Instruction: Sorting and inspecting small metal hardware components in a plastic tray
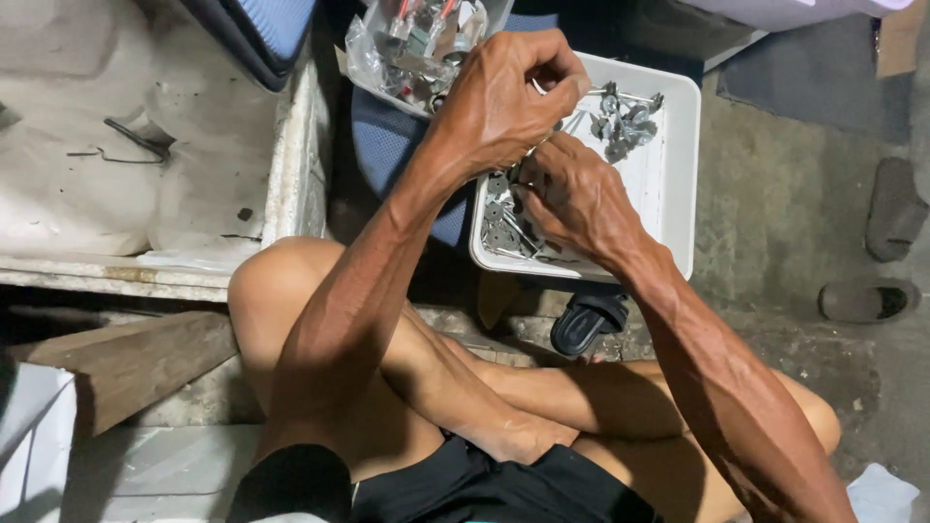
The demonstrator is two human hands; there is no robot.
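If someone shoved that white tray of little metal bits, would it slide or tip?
The white tray is wide and shallow, so it would probably slide rather than tip. The loose metal parts would likely shift and rattle. It looks like thin plastic, so it may flex when lifted.

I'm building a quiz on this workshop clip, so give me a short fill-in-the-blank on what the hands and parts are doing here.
1. Both hands work above a ____ plastic tray that holds small metal parts.
2. The left hand is raised ____ the right hand.
3. A dark sandal lies just below the tray's near edge, on the ____.
4. The person sits with legs ____.

Missing words: white; above; floor; crossed
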